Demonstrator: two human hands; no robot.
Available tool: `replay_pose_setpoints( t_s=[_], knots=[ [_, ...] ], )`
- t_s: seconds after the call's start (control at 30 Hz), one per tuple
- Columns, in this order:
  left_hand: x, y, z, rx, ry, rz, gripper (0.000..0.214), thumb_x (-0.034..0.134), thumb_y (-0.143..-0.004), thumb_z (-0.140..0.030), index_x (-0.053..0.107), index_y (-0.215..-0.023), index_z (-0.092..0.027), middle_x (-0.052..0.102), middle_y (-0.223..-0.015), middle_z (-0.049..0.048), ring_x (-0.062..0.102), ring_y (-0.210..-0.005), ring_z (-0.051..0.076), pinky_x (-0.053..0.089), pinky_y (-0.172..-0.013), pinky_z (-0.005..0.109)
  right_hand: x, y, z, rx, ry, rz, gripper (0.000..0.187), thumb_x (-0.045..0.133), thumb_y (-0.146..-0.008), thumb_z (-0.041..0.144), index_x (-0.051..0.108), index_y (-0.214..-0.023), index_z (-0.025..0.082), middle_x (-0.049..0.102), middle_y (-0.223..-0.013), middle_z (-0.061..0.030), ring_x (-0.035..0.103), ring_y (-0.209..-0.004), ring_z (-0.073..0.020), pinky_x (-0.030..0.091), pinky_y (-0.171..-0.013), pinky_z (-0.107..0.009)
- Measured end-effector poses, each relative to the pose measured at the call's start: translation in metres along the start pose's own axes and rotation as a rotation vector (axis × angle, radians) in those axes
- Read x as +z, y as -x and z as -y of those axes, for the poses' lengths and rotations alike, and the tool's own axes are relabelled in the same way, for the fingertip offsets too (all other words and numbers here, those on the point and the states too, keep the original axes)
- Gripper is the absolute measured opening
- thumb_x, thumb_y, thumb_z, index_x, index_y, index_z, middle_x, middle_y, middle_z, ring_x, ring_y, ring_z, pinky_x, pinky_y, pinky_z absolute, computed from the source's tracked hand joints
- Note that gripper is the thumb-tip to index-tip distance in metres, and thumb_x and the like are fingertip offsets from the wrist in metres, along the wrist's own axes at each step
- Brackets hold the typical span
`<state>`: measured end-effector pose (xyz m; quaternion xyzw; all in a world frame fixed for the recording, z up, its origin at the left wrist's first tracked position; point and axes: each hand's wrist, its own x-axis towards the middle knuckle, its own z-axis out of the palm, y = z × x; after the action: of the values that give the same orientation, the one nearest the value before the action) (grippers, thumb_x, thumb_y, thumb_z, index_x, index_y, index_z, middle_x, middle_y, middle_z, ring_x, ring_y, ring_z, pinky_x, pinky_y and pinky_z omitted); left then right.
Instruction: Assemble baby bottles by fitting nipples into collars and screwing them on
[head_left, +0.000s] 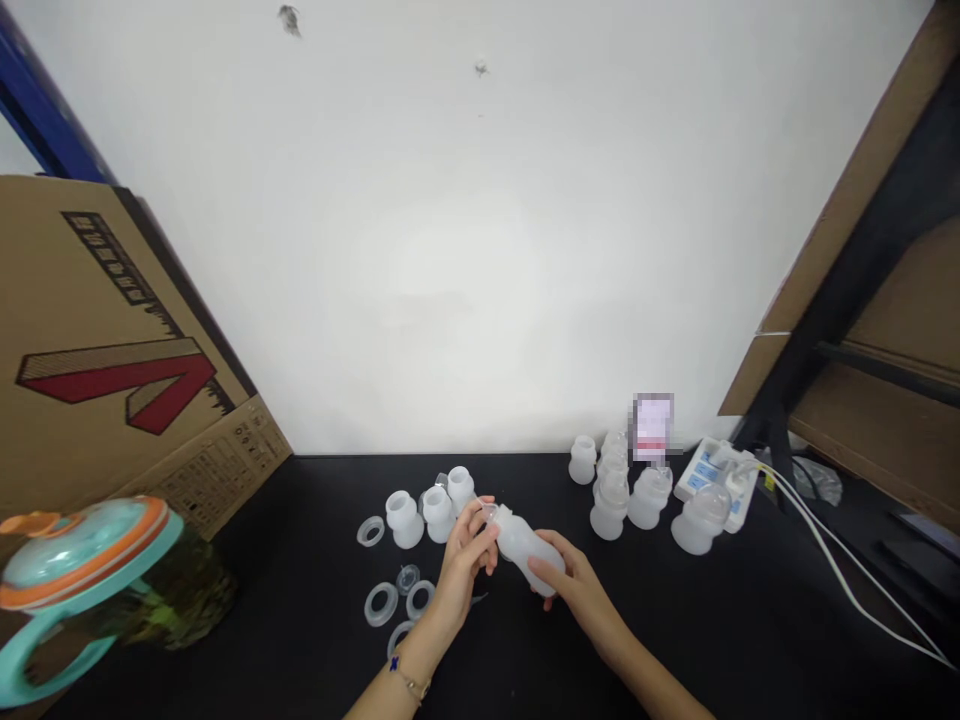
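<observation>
A frosted white baby bottle lies tilted between my hands, its neck toward the upper left. My right hand is closed around the lower body of this bottle. At the neck, my left hand pinches a small clear piece, perhaps a nipple or cap; the fingers partly cover it. Left of my hands stand open-necked bottles. Translucent collar rings lie on the black table near my left forearm, with a clear round insert among them.
Several bottles with clear domed tops stand at the right, near a white power strip with cables. A teal-lidded jug occupies the left front, beside a large cardboard box. Behind the table rises a white wall.
</observation>
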<state>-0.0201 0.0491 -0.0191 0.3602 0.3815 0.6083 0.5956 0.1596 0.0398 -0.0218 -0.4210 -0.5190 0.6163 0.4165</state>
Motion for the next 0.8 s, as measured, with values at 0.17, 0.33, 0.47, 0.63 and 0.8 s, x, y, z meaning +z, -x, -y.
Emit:
replay_pose_setpoints(
  t_s=[0.17,0.33,0.47,0.63,0.8],
  knots=[
    [0.0000,0.0008,-0.0011,-0.003,-0.046,-0.015,0.055,0.083,-0.075,-0.042,0.060,-0.119,-0.018,0.061,-0.079,-0.0018,0.046,-0.045,0.003,0.037,-0.041,0.015,-0.0008,-0.0029,-0.0070,0.003,-0.022,0.000,0.058,0.077,-0.071,0.061,0.067,-0.110,0.019,0.060,-0.078,0.0002,0.060,-0.064,-0.0163,0.045,-0.044,-0.021],
    [0.0017,0.0018,-0.0023,-0.004,-0.019,-0.026,0.055,0.084,-0.073,-0.040,0.061,-0.117,-0.018,0.061,-0.077,-0.0021,0.045,-0.044,0.003,0.036,-0.041,0.015,-0.0030,-0.0026,-0.0104,-0.018,-0.007,-0.002,0.055,0.077,-0.073,0.059,0.068,-0.111,0.020,0.060,-0.080,-0.0003,0.060,-0.067,-0.0167,0.046,-0.045,-0.021],
    [0.0032,0.0032,-0.0035,0.006,0.000,-0.026,0.053,0.083,-0.073,-0.039,0.061,-0.117,-0.019,0.061,-0.080,-0.0018,0.045,-0.044,0.003,0.036,-0.041,0.015,-0.0026,-0.0008,-0.0075,-0.027,0.003,-0.003,0.052,0.076,-0.075,0.058,0.069,-0.111,0.021,0.061,-0.083,-0.0011,0.061,-0.069,-0.0170,0.047,-0.046,-0.021],
    [0.0028,0.0039,-0.0041,-0.013,-0.007,-0.022,0.054,0.084,-0.072,-0.039,0.061,-0.118,-0.020,0.061,-0.077,-0.0023,0.045,-0.043,0.004,0.036,-0.041,0.016,-0.0006,-0.0008,-0.0055,-0.017,-0.019,-0.006,0.055,0.077,-0.072,0.061,0.069,-0.109,0.021,0.060,-0.079,-0.0006,0.061,-0.067,-0.0172,0.046,-0.045,-0.021],
    [0.0026,0.0041,-0.0041,-0.001,-0.026,-0.037,0.053,0.084,-0.073,-0.040,0.063,-0.117,-0.019,0.060,-0.076,-0.0023,0.047,-0.045,0.004,0.037,-0.042,0.016,-0.0008,-0.0008,-0.0067,-0.023,-0.001,-0.001,0.055,0.075,-0.074,0.061,0.069,-0.110,0.021,0.061,-0.082,-0.0010,0.061,-0.068,-0.0169,0.046,-0.045,-0.021]
  ],
)
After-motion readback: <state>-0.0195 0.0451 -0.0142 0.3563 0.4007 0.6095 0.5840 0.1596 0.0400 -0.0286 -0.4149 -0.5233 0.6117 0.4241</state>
